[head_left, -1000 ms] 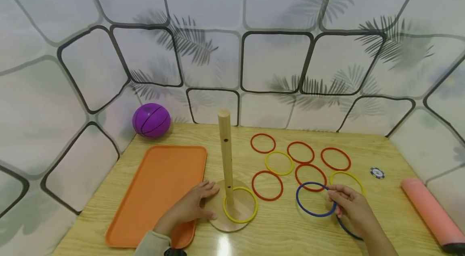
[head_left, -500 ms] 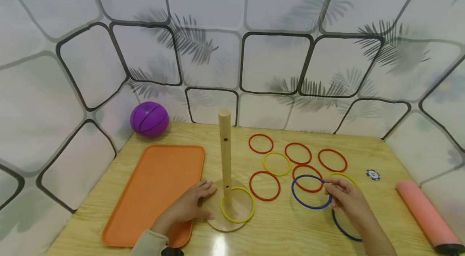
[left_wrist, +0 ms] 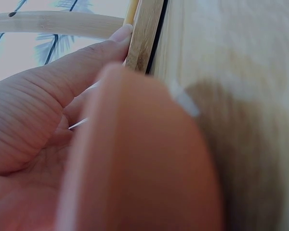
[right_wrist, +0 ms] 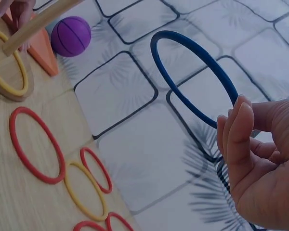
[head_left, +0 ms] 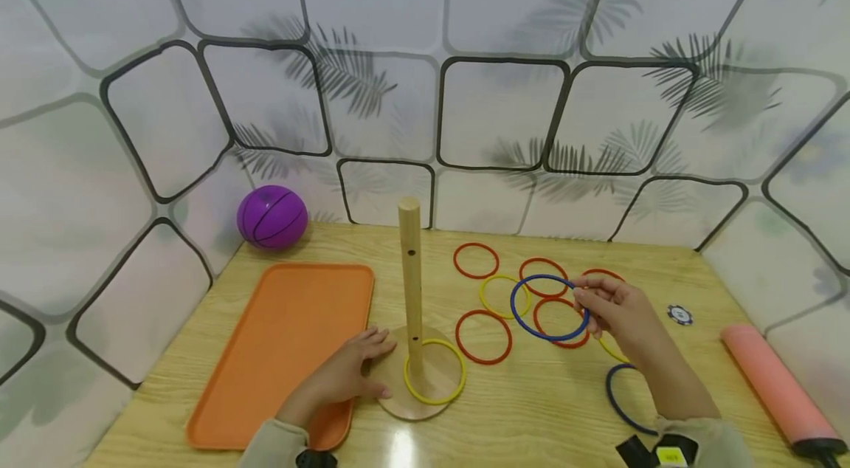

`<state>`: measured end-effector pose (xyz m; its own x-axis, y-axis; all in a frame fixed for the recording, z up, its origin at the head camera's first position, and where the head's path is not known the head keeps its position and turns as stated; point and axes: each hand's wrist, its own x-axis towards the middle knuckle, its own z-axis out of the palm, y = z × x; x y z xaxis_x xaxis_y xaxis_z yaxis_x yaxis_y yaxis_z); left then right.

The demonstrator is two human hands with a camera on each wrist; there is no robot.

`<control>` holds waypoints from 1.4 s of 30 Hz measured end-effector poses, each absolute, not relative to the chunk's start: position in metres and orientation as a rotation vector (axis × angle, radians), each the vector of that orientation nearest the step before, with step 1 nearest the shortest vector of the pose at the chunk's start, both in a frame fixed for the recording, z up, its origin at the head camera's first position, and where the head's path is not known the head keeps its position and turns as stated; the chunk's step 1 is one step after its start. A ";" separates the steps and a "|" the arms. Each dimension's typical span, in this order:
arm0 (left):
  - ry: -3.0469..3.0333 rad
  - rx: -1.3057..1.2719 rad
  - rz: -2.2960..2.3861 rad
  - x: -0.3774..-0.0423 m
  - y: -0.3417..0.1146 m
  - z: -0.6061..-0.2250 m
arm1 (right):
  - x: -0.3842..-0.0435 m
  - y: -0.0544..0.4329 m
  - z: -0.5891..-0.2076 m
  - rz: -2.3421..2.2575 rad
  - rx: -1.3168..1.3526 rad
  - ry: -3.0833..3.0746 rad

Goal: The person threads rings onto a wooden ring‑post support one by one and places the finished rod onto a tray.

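Observation:
My right hand (head_left: 620, 313) pinches a blue ring (head_left: 513, 302) between thumb and fingers, raised over the red and yellow rings; in the right wrist view the ring (right_wrist: 202, 52) stands tilted against the patterned backdrop. A wooden post (head_left: 412, 283) rises from a round wooden base (head_left: 398, 407). Around the foot of the post, a yellow ring (head_left: 434, 403) lies on the base. My left hand (head_left: 339, 379) rests at the base's left side, fingers spread; in the left wrist view the thumb (left_wrist: 77, 72) touches the base's edge.
An orange tray (head_left: 285, 357) lies left of the post, a purple ball (head_left: 272, 217) behind it. Several red rings, a second blue ring (head_left: 611, 398) and a chip (head_left: 679, 315) lie to the right. A pink cylinder (head_left: 777, 387) lies at the far right.
My right hand has lifted the blue ring and moved it up and left, away from the second blue ring on the table. My left hand has stayed at the base.

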<state>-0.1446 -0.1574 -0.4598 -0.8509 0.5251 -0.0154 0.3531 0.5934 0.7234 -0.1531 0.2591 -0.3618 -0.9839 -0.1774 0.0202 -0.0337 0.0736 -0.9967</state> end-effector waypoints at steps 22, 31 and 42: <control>2.583 0.723 1.099 -0.147 -0.157 -0.457 | -0.167 0.208 -0.267 -2.235 -0.454 1.971; 2.572 0.711 1.101 -0.145 -0.156 -0.457 | -0.167 0.188 -0.226 -2.325 -0.579 1.840; 2.566 0.695 1.119 -0.145 -0.158 -0.458 | -0.174 0.146 -0.202 -2.304 -0.608 1.764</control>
